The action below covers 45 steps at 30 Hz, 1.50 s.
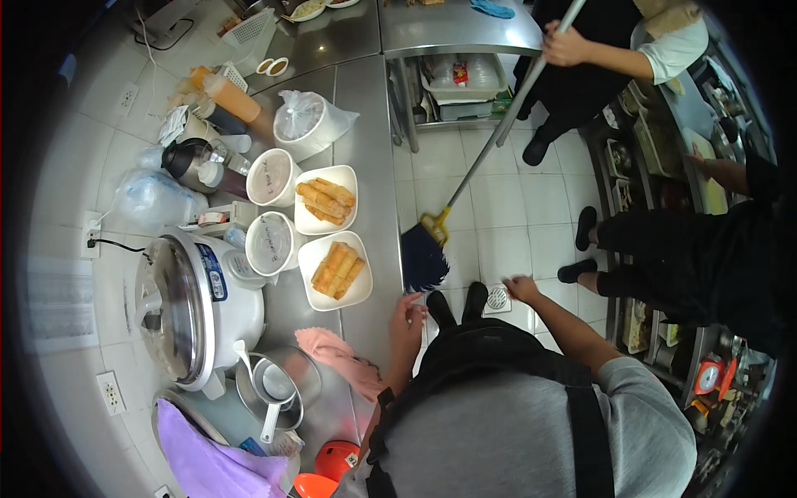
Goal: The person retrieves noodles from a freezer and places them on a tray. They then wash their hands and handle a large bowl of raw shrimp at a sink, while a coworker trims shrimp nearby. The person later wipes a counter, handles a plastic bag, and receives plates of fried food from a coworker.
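Observation:
My left hand [408, 322] hovers by the front edge of the steel counter [377, 274], its fingers loosely bent and nothing seen in them. Out over the tiled floor, my right hand [522, 290] is partly curled; its palm is hidden. On the counter, nearest my left hand, lie a pink cloth [345, 361] and a white square dish [361, 297] of fried rolls [337, 271]. A second dish [346, 223] behind it holds more rolls [325, 200]. Beside the dishes stand two lidded white tubs with handwriting, the near tub [271, 244] and the far tub [273, 178].
A large rice cooker [243, 317] and a steel pot [292, 414] with ladles occupy the counter's left. A co-worker's hand [566, 46] grips a broom [425, 255], its bristles near my shoes. Another person [660, 249] stands at the right by shelves. A floor drain [497, 299] lies ahead.

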Each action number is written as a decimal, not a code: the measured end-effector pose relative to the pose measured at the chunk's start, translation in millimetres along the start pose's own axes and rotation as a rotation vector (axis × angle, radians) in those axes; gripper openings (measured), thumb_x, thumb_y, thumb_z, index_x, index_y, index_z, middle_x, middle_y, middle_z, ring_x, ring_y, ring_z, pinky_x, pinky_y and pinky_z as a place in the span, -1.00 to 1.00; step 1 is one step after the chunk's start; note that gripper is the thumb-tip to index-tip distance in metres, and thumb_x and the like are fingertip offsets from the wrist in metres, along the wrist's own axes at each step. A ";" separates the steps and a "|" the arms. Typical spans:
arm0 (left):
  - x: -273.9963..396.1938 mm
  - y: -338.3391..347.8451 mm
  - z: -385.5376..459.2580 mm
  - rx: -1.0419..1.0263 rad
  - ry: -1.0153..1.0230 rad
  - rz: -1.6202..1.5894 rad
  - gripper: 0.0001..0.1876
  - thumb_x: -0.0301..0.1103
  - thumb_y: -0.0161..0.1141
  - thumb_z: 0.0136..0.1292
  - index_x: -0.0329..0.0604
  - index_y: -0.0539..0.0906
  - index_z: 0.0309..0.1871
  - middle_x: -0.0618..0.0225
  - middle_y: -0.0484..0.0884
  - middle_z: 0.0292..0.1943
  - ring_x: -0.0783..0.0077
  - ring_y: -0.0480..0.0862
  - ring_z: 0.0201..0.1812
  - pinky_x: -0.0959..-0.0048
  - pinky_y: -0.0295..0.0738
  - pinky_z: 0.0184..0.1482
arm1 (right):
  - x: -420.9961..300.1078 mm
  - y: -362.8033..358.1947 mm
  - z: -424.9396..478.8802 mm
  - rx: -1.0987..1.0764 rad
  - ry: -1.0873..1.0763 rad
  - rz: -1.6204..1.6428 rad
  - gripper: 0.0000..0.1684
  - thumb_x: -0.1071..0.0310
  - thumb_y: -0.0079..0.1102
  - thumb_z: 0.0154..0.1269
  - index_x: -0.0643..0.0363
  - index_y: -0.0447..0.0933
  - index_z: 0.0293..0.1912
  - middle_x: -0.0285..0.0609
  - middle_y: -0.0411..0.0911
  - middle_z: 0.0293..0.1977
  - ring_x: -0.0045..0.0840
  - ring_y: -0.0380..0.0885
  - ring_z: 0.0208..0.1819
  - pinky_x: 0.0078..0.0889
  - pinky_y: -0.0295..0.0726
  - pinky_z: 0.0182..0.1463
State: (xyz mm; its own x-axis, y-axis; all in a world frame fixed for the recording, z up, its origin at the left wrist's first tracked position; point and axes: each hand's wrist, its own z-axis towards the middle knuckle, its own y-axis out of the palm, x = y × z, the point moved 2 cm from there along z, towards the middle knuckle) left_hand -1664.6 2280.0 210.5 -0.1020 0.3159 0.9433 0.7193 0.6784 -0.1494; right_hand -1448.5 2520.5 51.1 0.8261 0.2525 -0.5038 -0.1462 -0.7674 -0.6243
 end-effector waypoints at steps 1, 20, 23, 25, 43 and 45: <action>4.5 5.3 6.6 -0.025 0.058 0.031 -0.75 -0.47 -0.06 0.27 -0.21 0.45 0.01 0.25 0.59 -0.29 0.48 0.59 -0.29 0.60 0.46 -0.26 | 80.0 22.5 0.3 -0.138 0.040 -0.232 -0.37 -0.15 -0.12 0.19 0.22 0.58 -0.59 -0.04 0.56 -0.57 -0.21 0.56 -0.42 -0.13 0.48 -0.18; 56.6 55.3 50.3 -0.014 0.379 0.368 -0.84 -0.48 0.02 0.20 -0.17 0.59 -0.20 0.25 0.59 -0.38 0.37 0.58 -0.40 0.50 0.44 -0.33 | 38.5 -2.2 29.0 -0.185 -0.022 0.418 -0.56 0.34 0.01 0.21 0.13 0.30 0.11 -0.14 0.57 -0.41 -0.55 0.57 -0.51 -0.51 0.55 -0.50; 61.0 62.1 42.2 -0.045 0.353 0.401 -0.84 -0.46 0.01 0.21 -0.14 0.58 -0.19 0.23 0.58 -0.36 0.31 0.58 -0.41 0.47 0.45 -0.34 | 32.4 -0.4 31.9 -0.220 -0.015 0.425 -0.58 0.35 0.01 0.22 0.14 0.32 0.09 -0.13 0.58 -0.42 -0.55 0.56 -0.52 -0.52 0.54 -0.53; 67.4 63.8 38.7 -0.055 0.379 0.375 -0.83 -0.47 0.00 0.22 -0.18 0.59 -0.19 0.24 0.60 -0.35 0.39 0.60 -0.37 0.52 0.45 -0.31 | 46.0 4.2 32.0 -0.294 0.039 0.458 -0.58 0.30 0.03 0.22 0.14 0.33 0.08 -0.14 0.58 -0.44 -0.56 0.56 -0.54 -0.51 0.54 -0.54; 187.5 9.9 96.8 0.226 0.576 0.509 -0.78 -0.36 0.05 0.20 -0.12 0.53 -0.09 0.23 0.58 -0.28 0.30 0.57 -0.34 0.39 0.47 -0.24 | 136.9 -33.9 16.6 -0.324 0.166 0.488 -0.63 0.08 0.02 0.26 0.10 0.43 -0.06 -0.22 0.58 -0.41 -0.54 0.57 -0.48 -0.42 0.56 -0.46; 219.7 -7.0 115.9 0.281 0.643 0.686 -0.70 -0.31 0.06 0.20 -0.11 0.46 0.00 0.17 0.51 -0.17 0.23 0.55 -0.25 0.32 0.45 -0.19 | 133.4 -39.2 22.4 -0.293 0.163 0.546 -0.63 0.09 0.01 0.26 0.11 0.42 -0.05 -0.21 0.57 -0.41 -0.54 0.57 -0.47 -0.43 0.56 -0.44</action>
State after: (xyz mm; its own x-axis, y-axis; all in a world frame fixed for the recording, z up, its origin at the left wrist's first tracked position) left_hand -1771.8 2421.5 384.5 0.7306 0.3356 0.5946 0.2842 0.6423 -0.7118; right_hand -1344.8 2597.4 -5.0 0.7504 -0.2954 -0.5914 -0.4332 -0.8954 -0.1024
